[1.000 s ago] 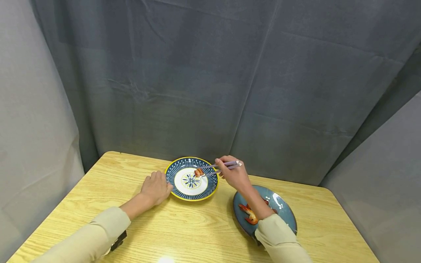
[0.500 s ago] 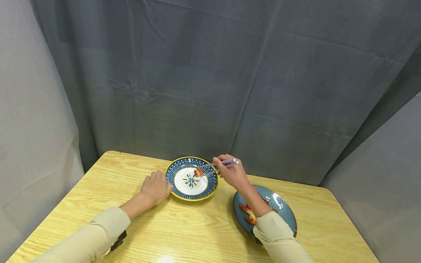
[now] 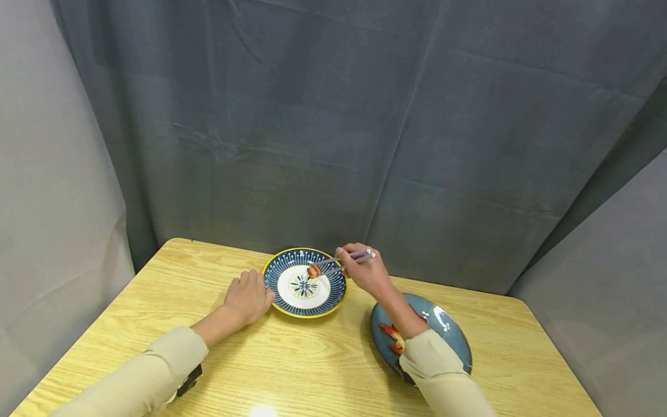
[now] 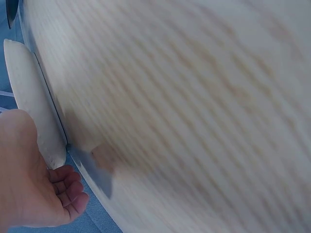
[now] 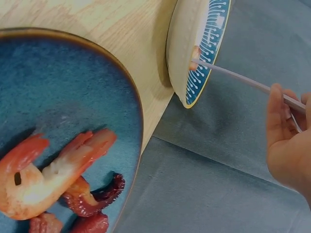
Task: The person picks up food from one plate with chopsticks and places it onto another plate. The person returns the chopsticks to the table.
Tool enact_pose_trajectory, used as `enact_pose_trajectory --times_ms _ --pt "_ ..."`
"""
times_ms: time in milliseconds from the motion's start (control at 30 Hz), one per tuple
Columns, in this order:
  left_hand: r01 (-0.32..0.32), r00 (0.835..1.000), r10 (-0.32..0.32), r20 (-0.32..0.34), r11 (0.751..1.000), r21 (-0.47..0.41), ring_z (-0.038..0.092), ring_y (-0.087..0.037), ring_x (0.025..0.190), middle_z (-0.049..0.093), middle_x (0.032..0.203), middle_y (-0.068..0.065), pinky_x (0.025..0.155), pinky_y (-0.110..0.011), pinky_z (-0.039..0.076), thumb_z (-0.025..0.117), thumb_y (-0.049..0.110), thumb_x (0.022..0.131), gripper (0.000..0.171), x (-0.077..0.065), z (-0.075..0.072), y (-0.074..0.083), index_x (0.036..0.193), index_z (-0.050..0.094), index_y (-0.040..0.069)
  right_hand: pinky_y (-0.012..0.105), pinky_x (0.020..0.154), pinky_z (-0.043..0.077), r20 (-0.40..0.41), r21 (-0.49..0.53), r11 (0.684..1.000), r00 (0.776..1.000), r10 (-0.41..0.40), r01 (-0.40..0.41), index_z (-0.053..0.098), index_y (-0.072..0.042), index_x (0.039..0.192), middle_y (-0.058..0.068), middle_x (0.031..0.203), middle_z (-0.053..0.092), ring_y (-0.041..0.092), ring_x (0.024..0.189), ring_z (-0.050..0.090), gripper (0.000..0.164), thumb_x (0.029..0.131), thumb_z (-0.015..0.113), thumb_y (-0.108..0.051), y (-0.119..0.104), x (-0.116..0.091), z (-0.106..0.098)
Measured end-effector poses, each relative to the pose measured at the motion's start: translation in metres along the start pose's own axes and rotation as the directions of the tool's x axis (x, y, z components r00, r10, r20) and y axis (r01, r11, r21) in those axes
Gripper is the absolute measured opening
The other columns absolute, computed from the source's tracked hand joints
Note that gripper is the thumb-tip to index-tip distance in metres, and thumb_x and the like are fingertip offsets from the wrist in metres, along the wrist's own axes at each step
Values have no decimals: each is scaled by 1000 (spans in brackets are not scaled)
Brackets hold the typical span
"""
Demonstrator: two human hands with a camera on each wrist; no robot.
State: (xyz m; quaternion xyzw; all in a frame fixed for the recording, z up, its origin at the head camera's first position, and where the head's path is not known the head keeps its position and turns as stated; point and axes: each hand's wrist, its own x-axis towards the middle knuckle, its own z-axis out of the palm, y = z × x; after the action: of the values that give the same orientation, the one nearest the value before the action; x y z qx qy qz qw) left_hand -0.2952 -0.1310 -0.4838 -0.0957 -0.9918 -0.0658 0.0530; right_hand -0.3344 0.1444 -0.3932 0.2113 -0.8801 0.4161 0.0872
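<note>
My right hand (image 3: 367, 272) holds a pair of pale purple chopsticks (image 3: 359, 255). Their tips grip a small reddish-brown piece of food (image 3: 314, 271) with paler bands, over the patterned plate (image 3: 292, 306); whether it touches the plate is unclear. That plate is blue and white with a yellow rim. At its left edge my left hand (image 3: 247, 299) has curled fingers, with the thumb at the rim; the left wrist view shows the curled fingertips (image 4: 73, 191) against the plate's side (image 4: 35, 92). Part of the food also shows in the right wrist view, beside a chopstick (image 5: 238, 76).
A blue-grey plate (image 3: 383, 347) stands to the right, partly under my right forearm. On it lie a shrimp (image 5: 63, 170), a dark red curled tentacle (image 5: 99, 196) and reddish chunks (image 5: 46, 224). Grey curtains (image 3: 292, 145) rise behind the wooden table (image 3: 292, 370).
My right hand has shifted slightly left and up with the chopsticks, and the piece of food has risen a little. The left hand and both plates have stayed in place.
</note>
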Motion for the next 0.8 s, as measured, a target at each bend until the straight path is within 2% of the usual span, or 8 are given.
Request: enact_pose_trajectory --times_ms 67,233,400,533,700,800 --pt "0 1000 0 -4 1000 -2 39 -28 84 35 85 -11 75 -44 40 39 27 99 30 1 0 0 90 44 -1 31 55 50 17 -14 1000 1000 1 0 73 -13 93 13 79 67 26 66 65 21 100 60 -28 -1 2 -1" --pt "2 1000 -2 -13 1000 -10 40 -28 84 35 85 -11 75 -44 40 38 27 97 29 2 1 0 89 44 -1 31 58 53 49 -57 998 999 -12 15 73 -12 91 6 76 67 21 67 65 22 100 59 -26 -6 8 -3" --pt "1 1000 -1 -10 1000 -14 39 -27 83 35 84 -11 74 -43 40 37 26 96 29 1 2 1 87 44 0 31 53 46 51 -90 996 999 12 -8 73 -12 88 4 68 66 20 63 64 28 102 56 -30 -10 10 -4" --pt "1 1000 -1 -9 1000 -14 39 -27 82 35 84 -11 73 -43 40 38 26 97 28 0 0 1 86 43 0 30 51 45 22 -46 997 998 57 -56 73 -10 87 1 68 67 24 63 67 31 102 55 -30 -11 10 -5" --pt "3 1000 -3 -12 1000 -10 39 -27 82 35 84 -11 73 -43 40 38 26 97 28 0 -1 1 86 43 0 30 52 49 0 -4 997 997 79 -79 74 -5 90 2 73 69 17 58 66 32 102 55 -27 -13 9 -7" --pt "3 1000 -3 -11 1000 -4 40 -27 82 35 84 -11 74 -43 41 39 26 97 29 0 -1 2 86 43 0 31 51 49 5 4 996 996 88 -88 73 -4 88 3 70 68 21 57 65 32 102 55 -26 -13 8 -8"
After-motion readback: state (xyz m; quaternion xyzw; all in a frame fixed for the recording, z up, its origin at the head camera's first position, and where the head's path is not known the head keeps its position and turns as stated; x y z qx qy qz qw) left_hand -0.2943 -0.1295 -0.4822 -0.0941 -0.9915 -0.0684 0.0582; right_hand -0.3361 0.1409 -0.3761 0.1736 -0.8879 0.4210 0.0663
